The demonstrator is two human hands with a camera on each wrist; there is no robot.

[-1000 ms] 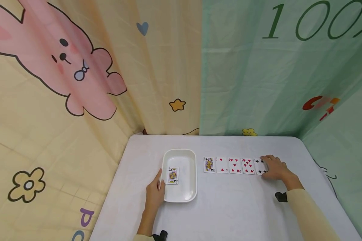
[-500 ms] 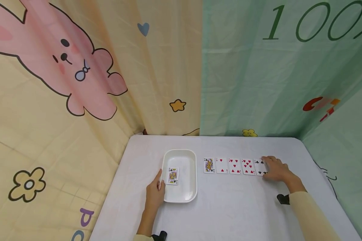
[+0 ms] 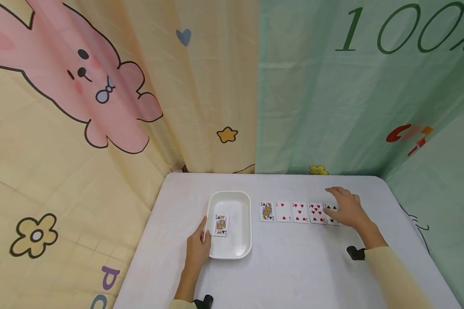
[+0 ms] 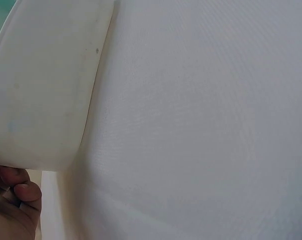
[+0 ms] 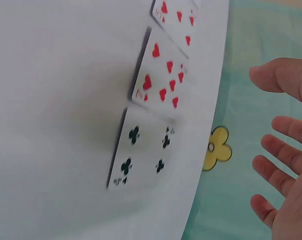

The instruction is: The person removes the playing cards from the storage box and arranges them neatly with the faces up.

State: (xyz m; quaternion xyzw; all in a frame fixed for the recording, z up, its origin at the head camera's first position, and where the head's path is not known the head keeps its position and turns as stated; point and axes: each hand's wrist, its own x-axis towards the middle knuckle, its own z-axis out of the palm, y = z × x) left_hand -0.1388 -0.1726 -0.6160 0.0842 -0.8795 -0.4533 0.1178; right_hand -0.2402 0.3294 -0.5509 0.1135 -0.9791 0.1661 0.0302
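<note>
My left hand (image 3: 198,248) grips the left rim of a white tray (image 3: 241,253), thumb and fingers at its edge. In the left wrist view the curled fingers (image 4: 28,194) meet the tray's outer wall (image 4: 45,90). Inside the tray lies a face-up picture card (image 3: 220,225) with club marks. My right hand (image 3: 349,209), fingers spread and holding nothing, hovers over the right end of a row of playing cards. Below it is a clubs card (image 5: 143,150), partly covered in the head view. Beside that lies a hearts card (image 5: 161,75) with several pips.
Leftward along the row come another hearts card (image 3: 300,213), a hearts card with two large pips (image 3: 284,212) and a picture card (image 3: 267,211). All lie face up on the white tabletop (image 3: 294,274). Printed curtains (image 3: 313,107) stand behind the table.
My right hand has come off the clubs card at the row's right end, lifting and shifting slightly left with fingers spread. The left hand and tray have stayed put.
</note>
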